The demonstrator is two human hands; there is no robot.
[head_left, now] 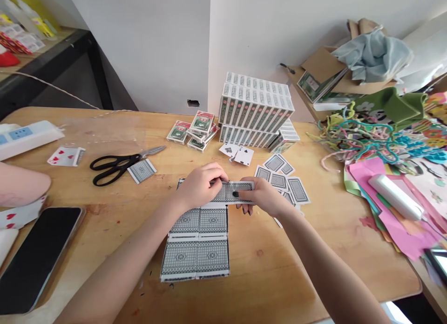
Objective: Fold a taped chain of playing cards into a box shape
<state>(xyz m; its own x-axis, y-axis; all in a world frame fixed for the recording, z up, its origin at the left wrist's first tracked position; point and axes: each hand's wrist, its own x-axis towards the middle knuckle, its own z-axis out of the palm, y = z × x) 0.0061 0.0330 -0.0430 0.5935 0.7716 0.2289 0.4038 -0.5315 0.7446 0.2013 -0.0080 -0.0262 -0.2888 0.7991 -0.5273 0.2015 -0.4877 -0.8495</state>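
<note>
The right hand (263, 196) pinches a strip of patterned cards (239, 189), thumb on top and fingers beneath. At its nine o'clock, the left hand (199, 188) curls narrowly over the strip's left part; whether it grips cannot be told. The strip lies at twelve o'clock of a card-covered panel (213, 256) on the wooden table (265, 277). Loose cards (298, 190) lie near the right hand's three o'clock, stacked card boxes (256, 103) stand at twelve, and scissors (134, 159) rest toward the left hand's ten.
</note>
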